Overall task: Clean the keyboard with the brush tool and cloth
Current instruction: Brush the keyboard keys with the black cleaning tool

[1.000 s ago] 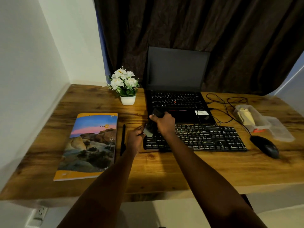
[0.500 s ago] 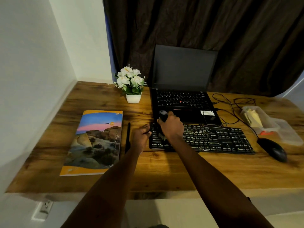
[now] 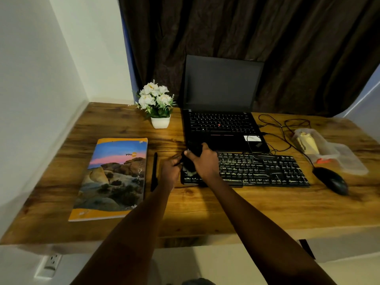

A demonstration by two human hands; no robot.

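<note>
Over kbd (image 3: 263, 169), R hand (image 3: 203, 164) gripping bristly brush (image 3: 189, 167)

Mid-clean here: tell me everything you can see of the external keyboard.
The keyboard is black, full-size, plastic-looking, with pale key legends. It lies flat on the wooden desk, directly in front of the open laptop, mouse apart to its right. The right hand, gripping a dark brush tool, covers its left end, bristles down on the keys. The left hand sits at its left edge; its grip is unclear.
</note>
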